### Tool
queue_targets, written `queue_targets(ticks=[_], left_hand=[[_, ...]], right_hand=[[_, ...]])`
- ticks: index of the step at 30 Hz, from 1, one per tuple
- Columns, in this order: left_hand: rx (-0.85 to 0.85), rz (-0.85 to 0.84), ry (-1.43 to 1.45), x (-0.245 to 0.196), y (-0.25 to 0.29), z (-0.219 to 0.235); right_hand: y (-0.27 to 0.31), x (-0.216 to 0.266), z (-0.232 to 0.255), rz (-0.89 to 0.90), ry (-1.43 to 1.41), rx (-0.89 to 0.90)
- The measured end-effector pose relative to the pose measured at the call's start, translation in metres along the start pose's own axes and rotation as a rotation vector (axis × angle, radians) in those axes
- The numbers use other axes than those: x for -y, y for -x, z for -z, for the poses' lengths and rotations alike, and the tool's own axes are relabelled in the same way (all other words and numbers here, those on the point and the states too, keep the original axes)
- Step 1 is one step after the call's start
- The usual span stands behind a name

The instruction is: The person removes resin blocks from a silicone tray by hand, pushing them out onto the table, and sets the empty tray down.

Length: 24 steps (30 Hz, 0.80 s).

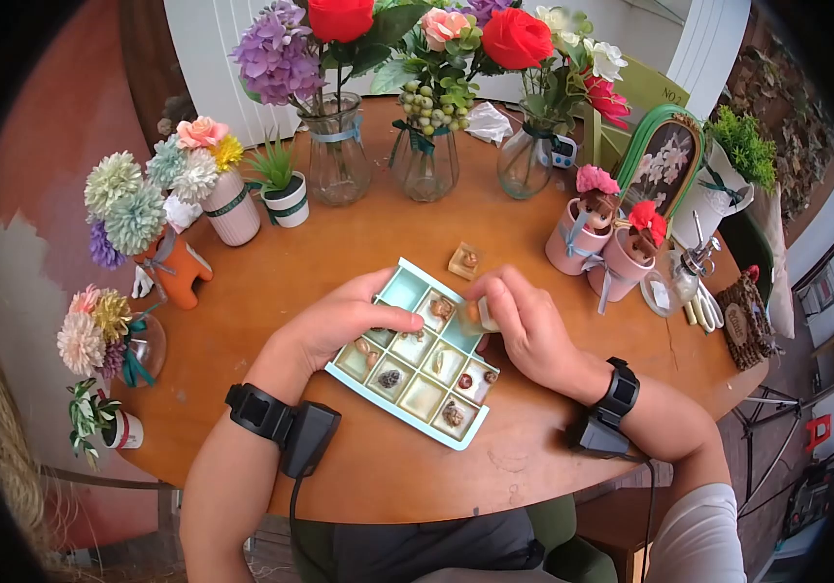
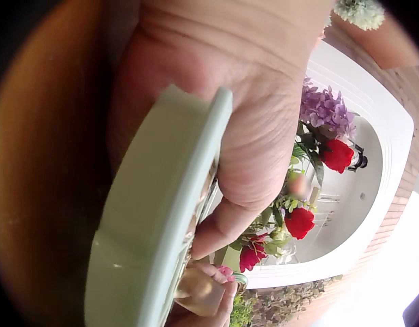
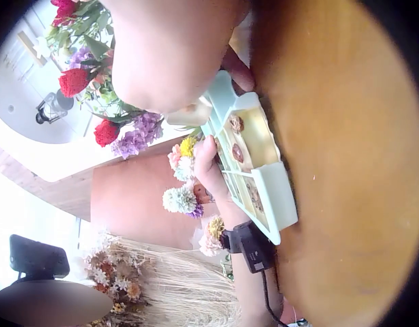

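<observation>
A pale blue compartment tray (image 1: 458, 442) is tilted toward the person above the table, most of its compartments filled with clear blocks holding small shells or similar specimens. My left hand (image 1: 339, 321) grips its upper left side, thumb laid over the top. In the left wrist view the tray's side wall (image 2: 144, 204) shows close up. Between thumb and fingers my right hand (image 1: 538, 335) pinches a clear block (image 1: 478, 316) with a brownish specimen, over the tray's right edge. Bare blue floor shows in the corner compartment (image 1: 404, 289) and in another beside the right hand.
Another clear block (image 1: 463, 260) lies on the wooden table (image 1: 358, 243) just beyond the tray. Glass vases (image 1: 426, 170) of flowers stand at the back. Small flower pots (image 1: 232, 209) line the left; pink pots (image 1: 577, 238) and a green frame (image 1: 664, 160) stand right.
</observation>
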<state>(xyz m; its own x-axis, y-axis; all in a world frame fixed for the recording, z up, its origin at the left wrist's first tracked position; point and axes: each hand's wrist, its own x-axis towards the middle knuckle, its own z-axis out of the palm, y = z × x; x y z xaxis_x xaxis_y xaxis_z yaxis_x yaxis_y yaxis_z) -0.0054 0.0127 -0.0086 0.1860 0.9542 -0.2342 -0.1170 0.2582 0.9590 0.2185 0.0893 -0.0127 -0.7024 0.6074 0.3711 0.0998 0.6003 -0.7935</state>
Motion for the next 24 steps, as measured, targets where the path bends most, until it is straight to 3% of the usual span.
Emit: queue_targets(ticks=[10, 12, 16, 24], left_hand=[[-0.009, 0.007, -0.064, 0.0, 0.0, -0.002], [-0.048, -0.001, -0.092, 0.0, -0.001, -0.002], [-0.047, -0.021, -0.102, 0.001, -0.001, -0.003], [-0.001, 0.009, -0.025, 0.0, 0.0, 0.0]], right_hand=[[-0.005, -0.01, 0.0, -0.147, -0.176, -0.03], [-0.009, -0.015, 0.0, -0.417, -0.442, -0.081], [-0.011, -0.012, 0.003, -0.485, -0.463, -0.045], [-0.003, 0.001, 0.005, -0.329, -0.324, -0.009]])
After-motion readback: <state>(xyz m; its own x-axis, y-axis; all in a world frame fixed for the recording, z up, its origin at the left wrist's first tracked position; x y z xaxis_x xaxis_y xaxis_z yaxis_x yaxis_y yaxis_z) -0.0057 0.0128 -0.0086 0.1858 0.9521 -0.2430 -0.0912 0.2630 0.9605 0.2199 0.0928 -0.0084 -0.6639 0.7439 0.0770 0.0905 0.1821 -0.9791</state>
